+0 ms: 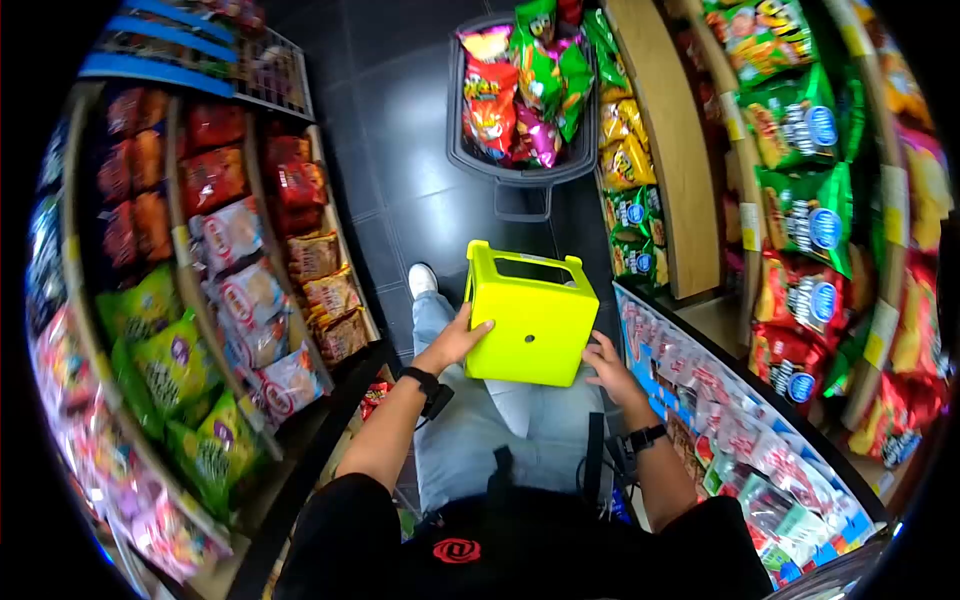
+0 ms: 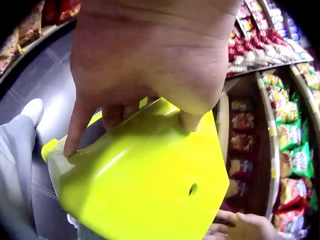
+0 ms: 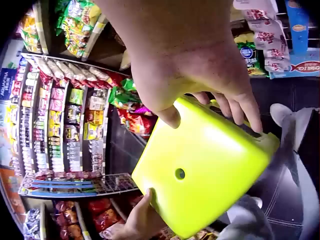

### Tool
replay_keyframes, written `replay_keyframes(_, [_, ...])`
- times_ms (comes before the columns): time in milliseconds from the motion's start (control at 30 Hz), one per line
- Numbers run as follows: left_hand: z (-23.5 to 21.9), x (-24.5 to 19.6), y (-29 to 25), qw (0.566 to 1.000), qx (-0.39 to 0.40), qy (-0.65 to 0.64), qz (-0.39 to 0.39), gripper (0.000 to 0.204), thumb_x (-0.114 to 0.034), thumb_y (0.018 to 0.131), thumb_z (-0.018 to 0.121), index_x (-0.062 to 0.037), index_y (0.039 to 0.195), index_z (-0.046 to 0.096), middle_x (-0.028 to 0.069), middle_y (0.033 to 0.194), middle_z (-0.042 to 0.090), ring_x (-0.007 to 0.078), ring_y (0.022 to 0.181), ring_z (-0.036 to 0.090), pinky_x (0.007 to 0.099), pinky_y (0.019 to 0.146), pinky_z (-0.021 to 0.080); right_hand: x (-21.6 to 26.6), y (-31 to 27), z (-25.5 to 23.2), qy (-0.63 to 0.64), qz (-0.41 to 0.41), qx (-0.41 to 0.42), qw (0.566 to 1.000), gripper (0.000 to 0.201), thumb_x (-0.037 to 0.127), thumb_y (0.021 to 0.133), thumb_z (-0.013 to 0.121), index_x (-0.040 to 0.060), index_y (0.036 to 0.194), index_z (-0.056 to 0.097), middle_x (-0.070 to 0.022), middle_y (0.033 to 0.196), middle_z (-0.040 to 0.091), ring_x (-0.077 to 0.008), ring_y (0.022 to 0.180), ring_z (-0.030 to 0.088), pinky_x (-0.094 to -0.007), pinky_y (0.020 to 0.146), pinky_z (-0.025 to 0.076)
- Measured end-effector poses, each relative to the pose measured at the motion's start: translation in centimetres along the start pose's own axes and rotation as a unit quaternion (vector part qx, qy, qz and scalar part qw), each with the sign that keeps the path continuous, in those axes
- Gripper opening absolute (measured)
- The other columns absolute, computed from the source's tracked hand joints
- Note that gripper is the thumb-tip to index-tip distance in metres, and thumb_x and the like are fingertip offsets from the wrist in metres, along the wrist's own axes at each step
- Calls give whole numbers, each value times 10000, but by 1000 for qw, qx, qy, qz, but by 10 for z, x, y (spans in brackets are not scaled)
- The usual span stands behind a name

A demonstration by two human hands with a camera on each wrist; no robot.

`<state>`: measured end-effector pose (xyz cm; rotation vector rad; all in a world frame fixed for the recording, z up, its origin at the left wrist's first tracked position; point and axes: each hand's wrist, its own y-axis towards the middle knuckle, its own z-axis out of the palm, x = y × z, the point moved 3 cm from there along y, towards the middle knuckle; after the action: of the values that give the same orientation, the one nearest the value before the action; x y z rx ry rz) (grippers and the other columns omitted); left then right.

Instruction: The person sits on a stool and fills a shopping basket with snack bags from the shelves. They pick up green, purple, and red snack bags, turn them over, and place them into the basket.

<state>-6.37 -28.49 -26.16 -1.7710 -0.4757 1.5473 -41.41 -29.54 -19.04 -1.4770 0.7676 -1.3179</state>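
Note:
A bright yellow-green plastic stool with a small round hole in its flat seat is held over the person's lap. The left hand grips its left side, thumb on the seat. In the left wrist view this hand spreads across one edge of the stool, fingers over the side. The right hand is at the lower right corner. From the right wrist, that hand has its thumb at the seat edge of the stool and its fingers over the side; their tips are partly hidden.
A dark basket full of snack bags stands on the dark tiled floor ahead, its handle towards the person. Shelves of bagged snacks line the left side, and more green and red bags fill the right. A shoe shows left of the stool.

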Motion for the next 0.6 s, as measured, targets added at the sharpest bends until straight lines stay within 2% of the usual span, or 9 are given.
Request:
replay_keyframes(33, [1, 3, 28, 999, 9, 38, 5, 632, -433, 1044, 619, -27, 1474, 398, 252, 1329, 649, 369, 1240, 641, 429, 1050, 489, -17, 15, -8, -26, 6, -29, 999, 753, 383, 1050, 623, 178, 1651, 218, -122, 1495, 484, -322, 1400, 461, -645, 1075, 439])
replay_keyframes(67, [1, 14, 52, 997, 38, 52, -47, 671, -459, 1043, 606, -28, 1498, 367, 277, 1313, 650, 382, 1234, 647, 437, 1043, 493, -37, 29, -15, -19, 0, -43, 999, 729, 388, 1044, 642, 157, 1630, 276, -111, 1408, 536, -265, 1287, 551, -564, 1003, 531])
replay_keyframes(100, [-2, 20, 76, 992, 57, 82, -74, 707, -503, 1042, 580, -28, 1511, 345, 299, 1326, 642, 415, 1243, 641, 457, 1045, 496, -58, 41, -20, -22, 17, -46, 999, 729, 388, 1044, 642, 157, 1630, 276, -111, 1408, 536, -265, 1287, 551, -564, 1003, 531])
replay_keyframes(167, [-3, 74, 138, 984, 92, 134, -67, 738, -561, 1038, 539, -32, 1512, 337, 320, 1372, 617, 442, 1266, 624, 480, 1062, 485, -93, 70, -26, 15, 39, -84, 996, 747, 339, 996, 705, 124, 1606, 332, -65, 1339, 541, -200, 1159, 584, -453, 887, 578])
replay_keyframes(200, [-3, 91, 159, 978, 101, 163, -83, 750, -578, 1036, 519, -34, 1517, 332, 326, 1390, 605, 450, 1277, 613, 485, 1070, 479, -98, 72, -23, 41, 73, -91, 992, 708, 315, 1000, 704, 102, 1583, 364, -82, 1345, 543, -198, 1135, 605, -406, 867, 593])
replay_keyframes(300, [-8, 121, 214, 965, 141, 194, -105, 760, -591, 1033, 489, -52, 1542, 319, 333, 1415, 588, 450, 1296, 599, 490, 1085, 467, -144, 86, -25, -27, 105, -83, 991, 627, 273, 1018, 680, 74, 1547, 409, -90, 1315, 563, -196, 1094, 630, -389, 856, 609])
replay_keyframes(433, [11, 165, 259, 932, 196, 282, -113, 748, -581, 1019, 506, -90, 1556, 333, 301, 1338, 652, 440, 1246, 636, 521, 1055, 483, -151, 86, -22, 12, 149, -54, 987, 537, 218, 1042, 634, 52, 1514, 439, -96, 1275, 587, -199, 1068, 646, -390, 859, 619])
replay_keyframes(533, [30, 189, 282, 877, 245, 404, -82, 737, -599, 997, 531, -143, 1557, 385, 228, 1238, 725, 420, 1156, 693, 552, 1000, 511, -157, 90, -28, 33, 173, -66, 982, 470, 180, 1057, 597, 35, 1483, 462, -95, 1246, 604, -206, 1082, 649, -411, 869, 621])
replay_keyframes(600, [45, 207, 291, 842, 280, 457, -65, 717, -603, 994, 536, -167, 1546, 395, 200, 1243, 731, 394, 1150, 703, 541, 986, 522, -164, 91, -32, 51, 165, -51, 984, 440, 182, 1069, 578, 27, 1468, 473, -97, 1252, 605, -213, 1092, 653, -417, 867, 620])
